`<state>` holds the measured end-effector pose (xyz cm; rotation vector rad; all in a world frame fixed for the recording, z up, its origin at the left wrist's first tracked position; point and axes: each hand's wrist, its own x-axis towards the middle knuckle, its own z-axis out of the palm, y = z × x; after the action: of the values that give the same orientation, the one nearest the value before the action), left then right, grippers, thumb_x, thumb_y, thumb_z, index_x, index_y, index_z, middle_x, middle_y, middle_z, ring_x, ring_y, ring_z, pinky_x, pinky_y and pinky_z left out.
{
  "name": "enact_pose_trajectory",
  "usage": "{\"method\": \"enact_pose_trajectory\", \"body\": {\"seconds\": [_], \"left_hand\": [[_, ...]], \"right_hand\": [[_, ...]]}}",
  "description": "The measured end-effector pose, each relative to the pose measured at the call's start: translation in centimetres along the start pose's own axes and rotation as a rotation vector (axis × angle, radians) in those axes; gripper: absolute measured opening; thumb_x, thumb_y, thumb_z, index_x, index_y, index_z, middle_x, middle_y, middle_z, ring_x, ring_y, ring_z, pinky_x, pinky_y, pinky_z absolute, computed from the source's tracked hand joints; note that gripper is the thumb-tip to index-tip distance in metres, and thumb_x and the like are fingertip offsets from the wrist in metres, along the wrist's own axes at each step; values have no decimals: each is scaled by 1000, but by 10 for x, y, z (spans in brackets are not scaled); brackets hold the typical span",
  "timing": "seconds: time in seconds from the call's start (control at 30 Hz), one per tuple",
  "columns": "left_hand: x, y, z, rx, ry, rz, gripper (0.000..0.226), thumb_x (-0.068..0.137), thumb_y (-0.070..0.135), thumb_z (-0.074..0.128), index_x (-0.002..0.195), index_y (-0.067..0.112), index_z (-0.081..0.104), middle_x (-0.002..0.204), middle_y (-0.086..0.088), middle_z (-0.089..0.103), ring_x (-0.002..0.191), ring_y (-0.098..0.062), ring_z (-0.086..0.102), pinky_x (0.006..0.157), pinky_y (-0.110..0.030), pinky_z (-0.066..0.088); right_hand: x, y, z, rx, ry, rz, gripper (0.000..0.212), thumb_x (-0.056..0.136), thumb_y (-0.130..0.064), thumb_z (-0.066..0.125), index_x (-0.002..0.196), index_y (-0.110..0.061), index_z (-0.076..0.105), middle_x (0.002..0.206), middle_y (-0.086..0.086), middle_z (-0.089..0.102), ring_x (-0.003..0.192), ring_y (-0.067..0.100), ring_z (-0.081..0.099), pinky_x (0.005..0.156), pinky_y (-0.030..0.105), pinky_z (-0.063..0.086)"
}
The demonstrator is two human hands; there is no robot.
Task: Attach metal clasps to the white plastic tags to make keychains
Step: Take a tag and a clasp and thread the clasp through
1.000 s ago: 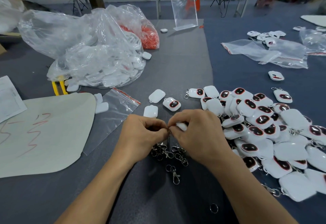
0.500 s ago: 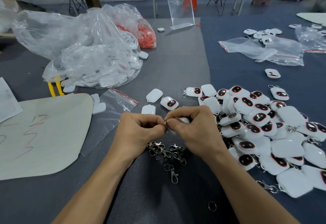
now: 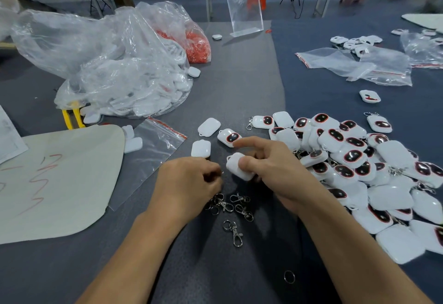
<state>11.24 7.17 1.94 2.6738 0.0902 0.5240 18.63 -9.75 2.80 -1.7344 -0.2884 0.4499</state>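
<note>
My right hand (image 3: 271, 167) holds a white plastic tag (image 3: 236, 166) between thumb and lower fingers, with the index finger stretched out above it. My left hand (image 3: 189, 181) is curled just left of the tag; a bit of metal shows at its fingertips, but what it holds is hidden. Several metal clasps (image 3: 230, 204) lie on the mat just below both hands, and one more clasp (image 3: 233, 232) lies nearer to me. Three loose tags (image 3: 208, 126) lie beyond my hands. A big pile of tags with clasps (image 3: 359, 167) spreads to the right.
A large clear bag of white tags (image 3: 115, 73) and a bag of red parts (image 3: 196, 45) sit at the back left. A small zip bag (image 3: 153, 150), a pale board (image 3: 57, 179), yellow pliers (image 3: 72, 117), a lone ring (image 3: 289, 276), an acrylic stand (image 3: 244, 6) and more bags (image 3: 354, 66) lie around.
My hands, pressed together on the tag a moment ago, have come apart. The right hand keeps the tag and its index finger has lifted; the left hand has drawn back slightly left.
</note>
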Motion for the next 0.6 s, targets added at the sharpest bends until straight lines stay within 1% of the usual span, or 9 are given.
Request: {"method": "enact_pose_trajectory", "body": {"seconds": [0.07,0.17,0.23,0.27,0.33,0.4,0.47,0.53,0.6], "left_hand": [[2,-1,1,-6,-78,20,7,73,32,72,75,25,73,67,7,64,69,-16,58,64,-34,49],[4,-3,3,-85,-102,5,5,75,28,75,79,25,76,68,7,65,68,-12,56,65,-32,47],[4,-5,5,-165,-107,-36,7,75,22,78,80,27,77,70,9,67,69,-11,56,66,-30,48],[4,-6,6,-195,-115,-56,10,75,20,79,81,28,78,70,10,68,68,-10,57,67,-29,49],[5,-8,7,-206,-137,-69,13,75,19,79,82,29,78,68,10,67,65,-9,57,66,-27,48],[6,-10,7,-207,-170,-68,16,76,20,78,85,32,77,64,13,63,64,-7,54,63,-21,45],[7,-11,7,-244,-202,-75,28,75,19,79,92,41,72,63,17,61,64,-5,55,60,-14,40],[7,-12,6,-262,-213,-80,37,75,18,79,96,47,69,63,19,62,62,-2,55,60,-14,40],[7,-12,5,-272,-219,-94,39,76,18,78,98,48,70,65,21,64,61,1,56,61,-14,42]], "right_hand": [[0,0,-2,-85,48,-34,23,89,-6,68,104,-24,68,72,-8,71,66,8,57,67,26,46],[-1,-3,-3,-305,76,-110,17,90,-8,67,94,-25,66,81,-8,72,69,4,58,68,20,46],[-3,-5,-4,-405,54,-161,22,92,-8,62,90,-29,67,82,-10,69,67,0,57,63,14,44],[-4,-6,-4,-434,49,-173,24,92,-8,60,89,-31,67,80,-10,67,64,1,56,59,15,44],[-5,-5,-1,-441,51,-182,23,93,-11,60,90,-32,68,74,-9,63,60,4,55,56,19,43],[-5,-2,5,-440,89,-201,18,92,-14,62,92,-32,66,74,-10,62,61,3,54,55,12,38],[-4,1,10,-429,125,-212,16,91,-16,64,92,-32,61,79,-10,64,66,1,55,59,10,40],[-3,2,14,-431,142,-217,17,90,-18,66,91,-34,60,81,-11,65,71,-1,56,62,9,40],[-2,4,15,-439,139,-218,17,90,-19,69,89,-35,61,81,-11,65,73,-1,56,64,9,41]]}}
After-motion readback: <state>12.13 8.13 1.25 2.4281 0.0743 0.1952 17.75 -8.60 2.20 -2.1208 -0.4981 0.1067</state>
